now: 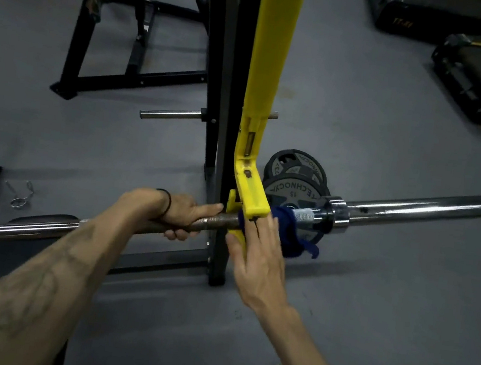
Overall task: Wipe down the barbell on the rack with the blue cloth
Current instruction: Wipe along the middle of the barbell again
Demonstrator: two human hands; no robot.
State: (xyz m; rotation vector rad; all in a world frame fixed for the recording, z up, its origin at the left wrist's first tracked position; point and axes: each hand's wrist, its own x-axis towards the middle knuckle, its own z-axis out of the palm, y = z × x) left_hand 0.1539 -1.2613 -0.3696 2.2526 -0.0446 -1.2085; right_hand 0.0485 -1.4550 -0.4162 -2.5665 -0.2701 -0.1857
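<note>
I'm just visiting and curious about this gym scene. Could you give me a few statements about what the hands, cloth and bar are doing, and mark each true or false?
1. The left hand grips the barbell beside the yellow rack hook. True.
2. The blue cloth lies on the floor. False: it is draped on the bar, at the right hand.
3. Weight plates are loaded on the bar's sleeve. False: the sleeve is bare; they lie on the floor behind.
4. A spring collar clip lies on the floor at left. True.
</note>
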